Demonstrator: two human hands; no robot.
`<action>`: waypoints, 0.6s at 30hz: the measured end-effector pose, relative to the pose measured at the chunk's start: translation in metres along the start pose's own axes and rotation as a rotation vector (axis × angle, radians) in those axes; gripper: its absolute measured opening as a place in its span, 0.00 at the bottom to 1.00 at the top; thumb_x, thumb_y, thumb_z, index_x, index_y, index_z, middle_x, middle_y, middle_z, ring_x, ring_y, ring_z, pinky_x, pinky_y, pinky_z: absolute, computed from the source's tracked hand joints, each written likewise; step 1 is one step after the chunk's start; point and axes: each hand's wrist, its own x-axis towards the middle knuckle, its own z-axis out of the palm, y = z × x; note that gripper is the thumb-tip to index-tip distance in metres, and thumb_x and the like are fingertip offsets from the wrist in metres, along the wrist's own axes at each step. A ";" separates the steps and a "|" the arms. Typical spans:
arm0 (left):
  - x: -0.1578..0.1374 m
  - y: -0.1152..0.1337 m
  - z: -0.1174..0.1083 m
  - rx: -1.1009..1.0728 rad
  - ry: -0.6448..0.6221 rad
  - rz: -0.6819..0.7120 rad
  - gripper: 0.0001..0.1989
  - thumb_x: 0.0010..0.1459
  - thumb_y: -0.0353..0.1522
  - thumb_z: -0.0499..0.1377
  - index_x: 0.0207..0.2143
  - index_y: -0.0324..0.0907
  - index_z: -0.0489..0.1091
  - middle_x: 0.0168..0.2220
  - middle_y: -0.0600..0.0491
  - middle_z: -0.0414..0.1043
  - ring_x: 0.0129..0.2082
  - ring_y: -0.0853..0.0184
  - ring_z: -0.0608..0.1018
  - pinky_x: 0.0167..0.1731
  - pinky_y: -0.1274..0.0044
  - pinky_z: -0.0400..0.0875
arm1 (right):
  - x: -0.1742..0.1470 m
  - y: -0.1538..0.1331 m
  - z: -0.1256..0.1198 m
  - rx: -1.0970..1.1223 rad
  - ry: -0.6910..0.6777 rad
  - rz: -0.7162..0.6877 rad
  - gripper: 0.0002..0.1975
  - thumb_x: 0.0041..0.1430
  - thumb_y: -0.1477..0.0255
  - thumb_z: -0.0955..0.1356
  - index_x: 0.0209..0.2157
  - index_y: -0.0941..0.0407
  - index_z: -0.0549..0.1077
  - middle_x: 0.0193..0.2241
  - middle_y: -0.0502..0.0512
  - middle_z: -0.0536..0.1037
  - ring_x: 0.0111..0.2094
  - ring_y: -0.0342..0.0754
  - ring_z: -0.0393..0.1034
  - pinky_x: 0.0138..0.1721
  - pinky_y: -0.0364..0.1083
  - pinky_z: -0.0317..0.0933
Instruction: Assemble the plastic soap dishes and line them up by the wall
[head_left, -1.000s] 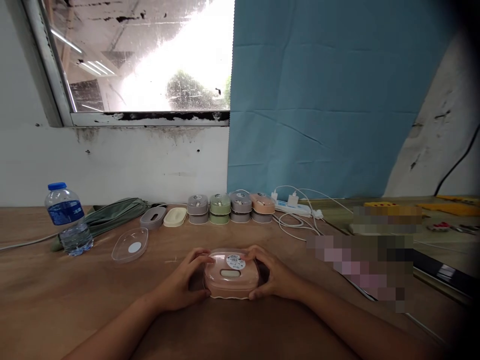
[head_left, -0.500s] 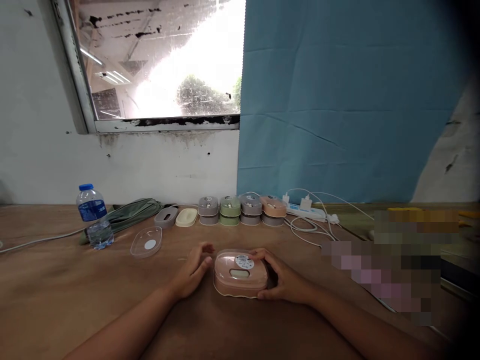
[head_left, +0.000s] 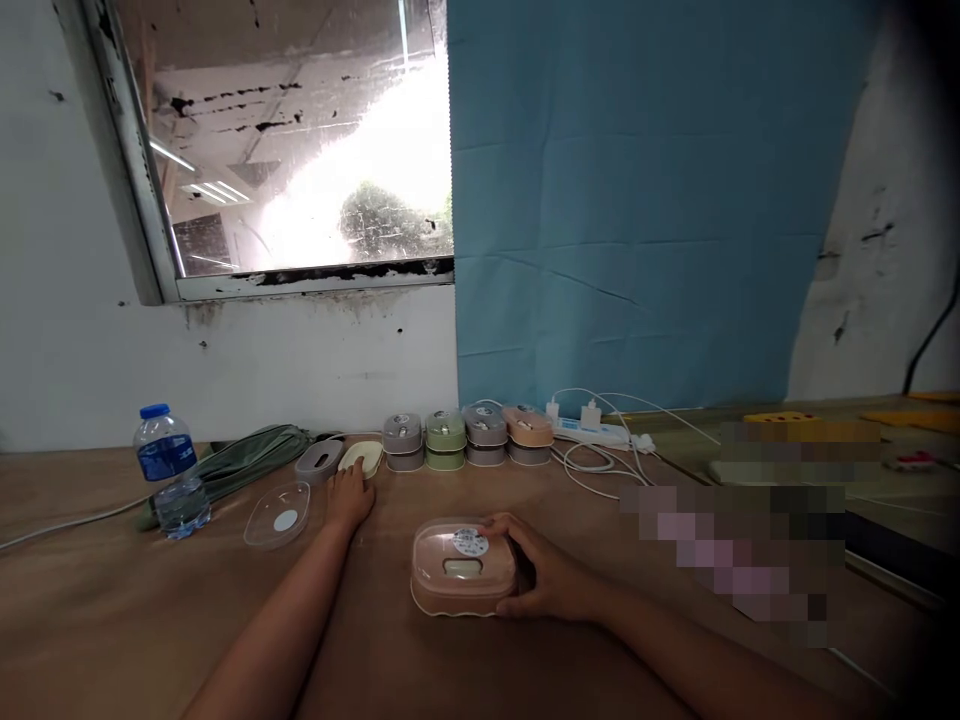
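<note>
My right hand [head_left: 551,575] grips the right side of a pink soap box [head_left: 435,580], thumb at the lower front and fingers on its top edge. The box stands on the table under a clear lid, with a round white sticker and an oval slot on top. Farther off to the left, my left hand [head_left: 349,497] lies with fingers stretched out over the near edge of a cream oval tray [head_left: 362,457]. Next to this tray is a grey slotted oval insert [head_left: 319,461]. A loose clear lid [head_left: 262,518] with a white round sticker lies left of my left wrist.
Along the wall stand stacked soap boxes in grey, green [head_left: 445,432] and orange-pink [head_left: 528,425]. A water bottle [head_left: 169,475] and a folded green cloth [head_left: 255,460] are at left. A white power strip [head_left: 596,434] with cables [head_left: 592,462] lies at back right, near a blurred area.
My left hand has left the side of the pink soap box and reached forward to the cream tray. My right hand keeps its hold on the box. The camera view has shifted slightly.
</note>
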 end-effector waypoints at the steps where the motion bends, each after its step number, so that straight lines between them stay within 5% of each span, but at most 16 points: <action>1: -0.002 0.000 -0.002 0.000 -0.001 0.007 0.25 0.51 0.28 0.50 0.53 0.35 0.55 0.48 0.40 0.65 0.50 0.54 0.65 0.49 0.64 0.53 | -0.001 -0.001 0.000 -0.003 -0.003 0.010 0.37 0.39 0.62 0.73 0.49 0.55 0.57 0.51 0.58 0.57 0.53 0.53 0.53 0.54 0.50 0.49; 5: -0.022 0.001 -0.013 -0.040 -0.013 0.055 0.16 0.49 0.26 0.51 0.42 0.38 0.63 0.39 0.45 0.70 0.43 0.59 0.70 0.42 0.70 0.59 | -0.003 -0.006 0.004 -0.040 0.004 0.049 0.41 0.32 0.67 0.74 0.49 0.55 0.55 0.51 0.58 0.56 0.53 0.54 0.53 0.53 0.49 0.51; 13: -0.082 0.024 -0.036 -0.189 -0.027 0.176 0.05 0.51 0.31 0.53 0.33 0.41 0.65 0.33 0.52 0.70 0.34 0.66 0.72 0.33 0.78 0.62 | -0.006 -0.010 0.006 -0.170 0.031 0.040 0.39 0.34 0.70 0.71 0.50 0.57 0.53 0.49 0.59 0.58 0.50 0.54 0.56 0.51 0.48 0.53; 18: -0.096 0.035 -0.058 -0.427 -0.143 0.212 0.16 0.59 0.40 0.44 0.31 0.41 0.65 0.24 0.55 0.70 0.25 0.68 0.72 0.27 0.79 0.62 | -0.007 -0.005 0.002 -0.342 0.070 -0.108 0.38 0.32 0.66 0.71 0.48 0.59 0.58 0.53 0.65 0.54 0.54 0.60 0.52 0.52 0.52 0.50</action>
